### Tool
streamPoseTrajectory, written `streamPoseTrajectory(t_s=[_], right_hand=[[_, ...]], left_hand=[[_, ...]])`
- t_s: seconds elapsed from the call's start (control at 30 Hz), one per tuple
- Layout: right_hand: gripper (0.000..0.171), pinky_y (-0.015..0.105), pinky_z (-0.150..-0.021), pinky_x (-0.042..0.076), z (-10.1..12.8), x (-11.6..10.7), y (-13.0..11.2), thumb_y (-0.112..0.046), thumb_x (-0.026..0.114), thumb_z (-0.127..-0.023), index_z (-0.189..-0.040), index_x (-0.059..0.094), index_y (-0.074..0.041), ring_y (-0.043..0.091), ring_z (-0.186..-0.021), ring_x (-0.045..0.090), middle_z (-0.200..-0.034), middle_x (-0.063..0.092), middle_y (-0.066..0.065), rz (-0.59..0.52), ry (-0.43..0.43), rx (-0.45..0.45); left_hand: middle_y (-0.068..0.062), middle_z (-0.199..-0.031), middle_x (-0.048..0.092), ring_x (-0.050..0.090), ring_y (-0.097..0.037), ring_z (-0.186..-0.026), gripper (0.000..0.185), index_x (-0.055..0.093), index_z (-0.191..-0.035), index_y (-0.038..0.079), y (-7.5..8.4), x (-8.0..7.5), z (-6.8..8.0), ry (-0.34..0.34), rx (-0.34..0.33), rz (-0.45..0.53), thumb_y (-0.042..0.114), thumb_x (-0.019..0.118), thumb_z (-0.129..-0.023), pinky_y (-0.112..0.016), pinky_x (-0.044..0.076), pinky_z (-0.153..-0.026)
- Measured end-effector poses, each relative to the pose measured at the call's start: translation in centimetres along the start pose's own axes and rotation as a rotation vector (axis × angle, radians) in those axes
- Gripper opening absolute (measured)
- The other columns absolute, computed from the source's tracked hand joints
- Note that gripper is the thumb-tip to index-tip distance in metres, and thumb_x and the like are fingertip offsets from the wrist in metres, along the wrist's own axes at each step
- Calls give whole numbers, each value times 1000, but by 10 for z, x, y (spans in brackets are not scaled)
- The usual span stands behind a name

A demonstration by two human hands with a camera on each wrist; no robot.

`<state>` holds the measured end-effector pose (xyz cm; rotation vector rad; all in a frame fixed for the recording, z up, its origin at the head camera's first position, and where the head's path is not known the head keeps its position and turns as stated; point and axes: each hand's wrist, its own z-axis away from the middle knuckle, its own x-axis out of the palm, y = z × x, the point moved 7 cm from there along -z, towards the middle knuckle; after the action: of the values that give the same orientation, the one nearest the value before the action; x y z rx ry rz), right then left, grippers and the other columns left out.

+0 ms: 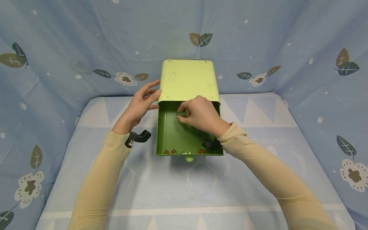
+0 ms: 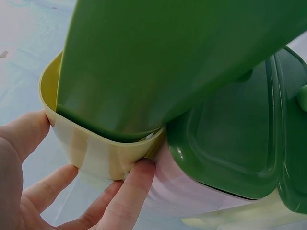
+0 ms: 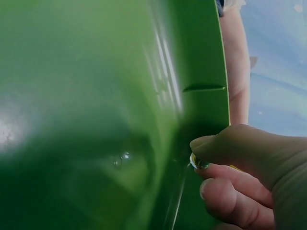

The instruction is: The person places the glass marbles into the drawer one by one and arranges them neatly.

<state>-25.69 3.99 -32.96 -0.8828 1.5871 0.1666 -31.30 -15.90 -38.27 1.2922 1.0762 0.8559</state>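
A yellow-green drawer cabinet (image 1: 188, 80) stands at the table's back, its dark green top drawer (image 1: 184, 135) pulled out towards me. My left hand (image 1: 138, 107) touches the cabinet's left side near the front edge; the left wrist view shows its spread fingertips against the yellow casing (image 2: 91, 148). Over the inside of the drawer, my right hand (image 1: 201, 116) pinches a small glass marble (image 3: 194, 161) between thumb and forefinger. Several more marbles lie along the drawer's front wall, among them a red marble (image 1: 201, 151) and a clear marble (image 1: 185, 152).
Further green drawer fronts (image 2: 230, 139) and a pink casing (image 2: 168, 187) show in the left wrist view, next to the yellow casing. A light green knob (image 1: 189, 158) sticks out from the open drawer's front. Blue patterned cloth (image 1: 244, 38) surrounds the table (image 1: 184, 188) at the back and sides.
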Motion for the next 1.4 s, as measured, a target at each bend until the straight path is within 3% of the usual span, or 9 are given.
streamPoseTrajectory(t_s=[0.43, 1.4], right_hand=[[12, 30, -57, 51, -2, 9, -2, -19, 86, -98, -102, 87, -8, 10, -55, 55, -58, 59, -6, 63, -16, -23], [13, 31, -56, 54, -5, 15, 0, -16, 85, -99, -107, 87, -6, 12, -58, 59, -63, 63, -2, 86, -36, 5]], left_hand=[[-18, -161, 46, 55, -36, -142, 62, 41, -171, 28, -2, -1, 0, 0, 1, 4, 40, 63, -114, -60, 54, -113], [-18, -160, 47, 57, -36, -140, 62, 42, -170, 28, -1, 0, 0, 8, 4, 2, 40, 63, -114, -58, 55, -111]])
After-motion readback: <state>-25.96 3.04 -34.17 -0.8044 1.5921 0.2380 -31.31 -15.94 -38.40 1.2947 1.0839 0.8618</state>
